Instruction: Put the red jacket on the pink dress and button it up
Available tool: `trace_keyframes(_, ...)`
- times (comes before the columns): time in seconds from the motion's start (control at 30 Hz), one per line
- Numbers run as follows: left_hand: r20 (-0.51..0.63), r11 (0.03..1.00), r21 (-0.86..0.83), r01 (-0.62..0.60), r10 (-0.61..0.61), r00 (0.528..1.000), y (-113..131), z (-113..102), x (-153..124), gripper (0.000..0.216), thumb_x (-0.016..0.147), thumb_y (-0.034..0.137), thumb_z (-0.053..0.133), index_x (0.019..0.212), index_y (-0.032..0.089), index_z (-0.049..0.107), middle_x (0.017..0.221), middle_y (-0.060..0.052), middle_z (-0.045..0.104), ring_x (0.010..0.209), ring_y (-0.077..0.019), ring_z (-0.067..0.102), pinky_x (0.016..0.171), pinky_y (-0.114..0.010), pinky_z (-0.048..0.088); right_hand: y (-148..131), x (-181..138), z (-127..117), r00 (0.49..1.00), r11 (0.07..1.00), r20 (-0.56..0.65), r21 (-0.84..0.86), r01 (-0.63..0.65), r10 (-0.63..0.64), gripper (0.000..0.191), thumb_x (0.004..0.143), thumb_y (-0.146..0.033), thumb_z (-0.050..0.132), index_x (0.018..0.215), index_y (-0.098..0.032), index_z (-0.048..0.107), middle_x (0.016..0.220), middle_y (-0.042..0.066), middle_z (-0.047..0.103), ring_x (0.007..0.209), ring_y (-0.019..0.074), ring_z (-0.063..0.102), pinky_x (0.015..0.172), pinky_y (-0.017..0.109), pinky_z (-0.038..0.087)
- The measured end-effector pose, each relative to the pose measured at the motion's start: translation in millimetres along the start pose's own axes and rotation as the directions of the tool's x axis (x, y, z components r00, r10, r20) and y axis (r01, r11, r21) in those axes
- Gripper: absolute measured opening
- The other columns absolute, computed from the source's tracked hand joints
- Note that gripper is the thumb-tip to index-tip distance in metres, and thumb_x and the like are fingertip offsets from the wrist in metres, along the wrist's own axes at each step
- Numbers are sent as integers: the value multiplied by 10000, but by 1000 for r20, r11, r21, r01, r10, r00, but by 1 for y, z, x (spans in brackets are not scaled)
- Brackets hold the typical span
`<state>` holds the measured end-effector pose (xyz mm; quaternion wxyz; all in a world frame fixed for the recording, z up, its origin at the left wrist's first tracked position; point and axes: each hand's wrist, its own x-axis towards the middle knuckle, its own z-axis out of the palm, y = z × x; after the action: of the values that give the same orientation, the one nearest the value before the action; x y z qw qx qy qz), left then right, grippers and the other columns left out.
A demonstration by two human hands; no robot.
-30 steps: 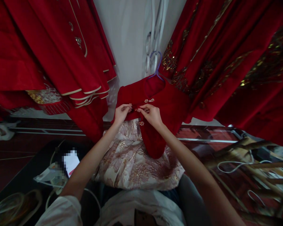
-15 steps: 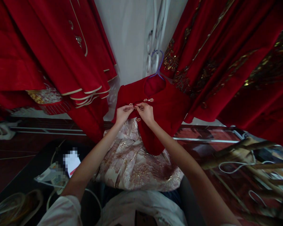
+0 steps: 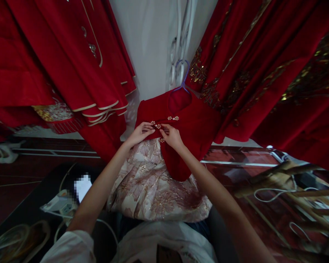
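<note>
- Head view: red garment (image 3: 200,120) is right in front of the person, a purple hanger (image 3: 184,84) at its neckline, the lower part lying over a shiny floral cloth (image 3: 159,193) across the lap.
- Left hand (image 3: 140,134) is at the left end of the middle beaded clasp (image 3: 156,125), thumb and fingers fairly close together. Can't tell if they're really gripping it or just touching.
- Right hand (image 3: 172,137) is at the clasp's other end, thumb and forefinger bent with a narrow gap. Same deal, can't tell what's pinched.
- Upper clasp (image 3: 173,118) sits just above; a lower ornament (image 3: 162,140) is right below the right fingertips.
- Handling, imo: soft, light, floppy fabric, so it'd shift easily. Beads look small, maybe slick and a bit fragile. I'd hold the cloth right behind each clasp half and not tug the beads.
</note>
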<state>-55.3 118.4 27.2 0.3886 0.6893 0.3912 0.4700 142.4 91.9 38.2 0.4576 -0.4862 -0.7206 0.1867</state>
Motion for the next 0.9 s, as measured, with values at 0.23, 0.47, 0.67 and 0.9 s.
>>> trace_keyframes(0.23, 215, 819, 568, -83, -50, 975, 9, -44, -38, 163, 817, 347, 591, 858, 191, 569, 780, -13, 608, 700, -145, 569, 683, -274, 434, -23, -69, -22, 998, 997, -23, -55, 52, -53, 166, 882, -251, 514, 1003, -193, 612, 928, 69, 635, 787, 166, 598, 744, 305, 517)
trace_keyframes(0.47, 297, 834, 517, -194, 37, 954, 86, 10, -60, 85, 869, 250, 457, 804, 196, 454, 630, 42, 499, 567, -100, 458, 581, -224, 335, -13, -85, -1, 1000, 994, -10, -106, -6, 5, 187, 783, -263, 613, 942, -188, 548, 879, 60, 571, 786, 184, 557, 722, 312, 493)
trace_keyframes(0.67, 491, 694, 670, -263, -149, 858, 78, 55, -92, 69, 852, 270, 497, 874, 215, 533, 682, -5, 600, 592, -157, 556, 552, -253, 333, 0, -80, -11, 995, 992, 82, 113, -62, 52, 92, 724, -160, 549, 793, -211, 517, 753, -8, 585, 641, 125, 578, 608, 240, 483)
trace_keyframes(0.9, 277, 725, 672, -150, -58, 959, 40, 76, -110, 129, 900, 241, 454, 953, 237, 571, 822, -51, 637, 730, -193, 623, 651, -281, 435, 8, -70, -43, 974, 964, 134, 173, -204, 182, 162, 698, -297, 678, 710, -205, 544, 681, 8, 660, 618, 148, 636, 595, 269, 513)
